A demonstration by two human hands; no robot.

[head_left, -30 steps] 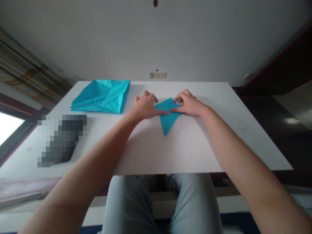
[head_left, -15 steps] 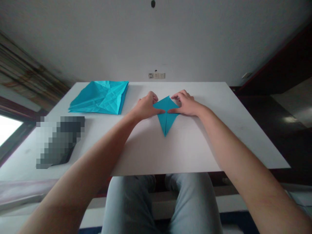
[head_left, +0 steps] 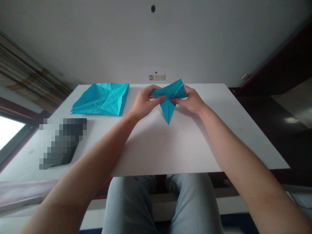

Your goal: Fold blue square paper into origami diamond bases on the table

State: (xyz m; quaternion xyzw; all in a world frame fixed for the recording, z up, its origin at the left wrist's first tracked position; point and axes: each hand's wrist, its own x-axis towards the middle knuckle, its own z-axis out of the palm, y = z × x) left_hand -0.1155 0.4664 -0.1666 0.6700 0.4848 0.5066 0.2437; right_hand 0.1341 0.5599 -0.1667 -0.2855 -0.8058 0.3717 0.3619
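Note:
A folded blue origami paper (head_left: 168, 109) is held up just over the white table (head_left: 156, 146), its narrow point facing me and a centre crease running down it. My left hand (head_left: 145, 101) grips its left side, thumb on top and fingers behind. On the right side, my right hand (head_left: 191, 100) pinches it the same way, the thumb close to the middle. The upper part of the paper is tilted, its right corner raised higher than the left. Most fingertips are hidden behind the paper.
Several creased blue sheets (head_left: 103, 99) lie at the table's back left. Nearer me on the left is a dark, pixelated flat object (head_left: 64, 143). A wall with sockets (head_left: 156, 77) stands behind the table, and the front edge is close to my knees.
Both hands have lifted the folded paper off the tabletop and moved it slightly away from me. Its upper part now tilts and opens, and my fingers have gone behind it.

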